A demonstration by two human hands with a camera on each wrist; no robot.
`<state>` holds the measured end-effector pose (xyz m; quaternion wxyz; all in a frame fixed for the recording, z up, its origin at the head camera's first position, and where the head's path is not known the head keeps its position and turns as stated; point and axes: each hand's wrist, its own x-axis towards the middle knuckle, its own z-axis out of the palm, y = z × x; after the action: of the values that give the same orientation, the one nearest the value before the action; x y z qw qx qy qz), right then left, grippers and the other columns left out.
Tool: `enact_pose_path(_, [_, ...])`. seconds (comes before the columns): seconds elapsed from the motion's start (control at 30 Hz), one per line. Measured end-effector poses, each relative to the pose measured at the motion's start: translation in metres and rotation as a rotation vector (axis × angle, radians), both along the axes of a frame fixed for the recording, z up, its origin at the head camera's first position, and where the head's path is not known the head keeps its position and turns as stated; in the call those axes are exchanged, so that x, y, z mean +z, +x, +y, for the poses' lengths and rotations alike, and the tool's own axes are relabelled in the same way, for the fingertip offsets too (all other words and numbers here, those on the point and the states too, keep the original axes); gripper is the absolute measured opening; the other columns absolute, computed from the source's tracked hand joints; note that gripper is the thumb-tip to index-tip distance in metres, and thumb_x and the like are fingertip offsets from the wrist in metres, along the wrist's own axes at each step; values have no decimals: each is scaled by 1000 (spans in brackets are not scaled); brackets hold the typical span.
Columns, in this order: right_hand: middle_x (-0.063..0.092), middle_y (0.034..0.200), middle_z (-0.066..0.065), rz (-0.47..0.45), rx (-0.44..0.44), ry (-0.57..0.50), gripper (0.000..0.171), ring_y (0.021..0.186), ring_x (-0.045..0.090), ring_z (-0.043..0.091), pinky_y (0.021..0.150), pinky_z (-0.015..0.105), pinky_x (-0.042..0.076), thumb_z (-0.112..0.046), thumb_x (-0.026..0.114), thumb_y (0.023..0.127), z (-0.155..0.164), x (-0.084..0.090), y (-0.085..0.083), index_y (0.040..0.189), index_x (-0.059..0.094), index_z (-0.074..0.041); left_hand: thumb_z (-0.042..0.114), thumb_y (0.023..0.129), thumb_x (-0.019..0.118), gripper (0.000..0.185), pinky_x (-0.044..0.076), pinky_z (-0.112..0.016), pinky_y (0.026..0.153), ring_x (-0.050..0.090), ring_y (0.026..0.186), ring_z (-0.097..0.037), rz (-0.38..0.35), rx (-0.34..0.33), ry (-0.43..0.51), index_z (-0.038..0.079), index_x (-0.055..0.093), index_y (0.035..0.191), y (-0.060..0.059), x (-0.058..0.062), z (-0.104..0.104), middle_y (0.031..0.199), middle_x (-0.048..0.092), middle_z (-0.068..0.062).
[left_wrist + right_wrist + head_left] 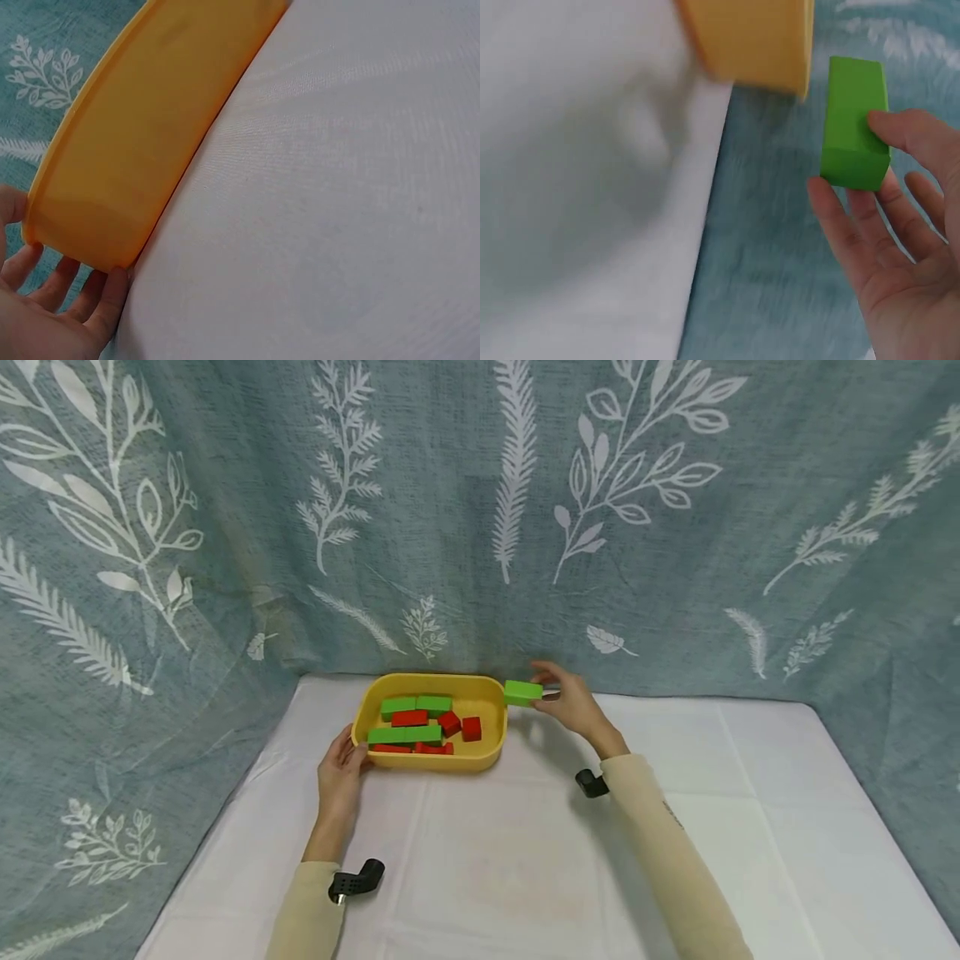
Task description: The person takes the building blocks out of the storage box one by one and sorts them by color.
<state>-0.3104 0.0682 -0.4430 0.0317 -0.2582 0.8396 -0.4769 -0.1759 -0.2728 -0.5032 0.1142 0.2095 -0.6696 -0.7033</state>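
A green block (522,693) is pinched by my right hand (567,700), held up beside the right end of a yellow bin (431,762). In the right wrist view the thumb presses one face of the green block (855,124) and the fingertips touch it from below. My left hand (341,777) holds the bin's near left corner, its fingers against the end wall of the yellow bin (127,150). Inside the bin lie several green blocks (405,736) and several red blocks (409,718), some of the red ones partly hidden by the front wall.
The bin stands on a white cloth-covered table (510,860), near its back edge. Behind and to both sides hangs a teal curtain (450,527) with white leaf patterns. A small black camera (357,881) is strapped to each wrist.
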Motion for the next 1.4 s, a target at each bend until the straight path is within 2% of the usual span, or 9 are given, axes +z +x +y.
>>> enact_pose_path(0.17, [61, 120, 22, -17, -55, 11, 64, 115, 57, 37, 90, 43, 55, 2, 72, 85, 26, -14, -5, 143, 46, -1, 16, 102, 51, 56, 50, -17, 90, 48, 119, -12, 5, 8, 14, 13, 30, 154, 0, 0, -3, 151, 42, -7])
enact_pose_path(0.37, [61, 120, 25, -43, -55, 14, 59, 115, 56, 41, 93, 47, 52, 3, 71, 85, 48, -40, -6, 140, 47, 6, 17, 102, 51, 56, 49, -17, 92, 48, 123, -14, -19, 15, 16, 16, 31, 154, 1, 0, -2, 151, 42, -5])
enact_pose_path(0.57, [62, 116, 24, -6, -42, 29, 56, 111, 58, 40, 91, 43, 54, 5, 71, 84, 51, -57, -4, 136, 49, 7, 19, 103, 50, 56, 48, -17, 93, 47, 123, -14, -12, 3, 3, 14, 30, 155, 3, 1, 0, 152, 41, -7])
enact_pose_path(0.7, [59, 121, 28, -58, -76, 59, 57, 114, 56, 43, 93, 46, 53, 8, 69, 85, 49, -59, -5, 138, 48, 8, 19, 103, 51, 56, 49, -17, 93, 48, 123, -14, -15, 11, 6, 15, 30, 155, 2, 1, 0, 152, 41, -7])
enact_pose_path(0.83, [58, 124, 28, -75, -78, 76, 58, 116, 55, 42, 94, 44, 53, 7, 69, 85, 49, -57, -4, 139, 47, 8, 19, 103, 51, 56, 49, -18, 94, 47, 123, -14, -25, 12, 10, 16, 30, 155, 2, 1, 0, 152, 41, -5])
enact_pose_path(1.0, [56, 129, 27, -77, -86, 112, 57, 120, 52, 41, 97, 47, 50, 0, 71, 87, 49, -45, -3, 139, 48, 6, 19, 102, 52, 56, 49, -18, 91, 49, 119, -12, -12, 15, 18, 15, 32, 154, 2, 0, -2, 151, 42, -7])
enact_pose_path(1.2, [61, 124, 23, 150, -140, 159, 45, 114, 58, 37, 93, 47, 51, -10, 73, 88, 18, -23, 0, 128, 59, 6, 17, 102, 52, 55, 49, -18, 91, 50, 119, -13, -3, 15, 33, 15, 33, 154, 2, -3, -3, 151, 42, -7])
enact_pose_path(1.27, [64, 120, 22, 209, -106, 142, 42, 108, 61, 35, 89, 45, 54, -8, 73, 87, -5, -15, 3, 125, 61, 6, 17, 102, 52, 55, 49, -19, 92, 50, 120, -14, -10, 18, 35, 16, 33, 154, 2, -3, -3, 150, 43, -5])
enact_pose_path(1.4, [67, 113, 20, 194, 63, 117, 39, 98, 65, 30, 83, 38, 57, -5, 73, 87, -58, -5, 13, 124, 63, 5, 18, 102, 52, 56, 49, -21, 94, 49, 122, -15, -14, 14, 39, 16, 32, 154, 0, -3, -1, 151, 42, -5])
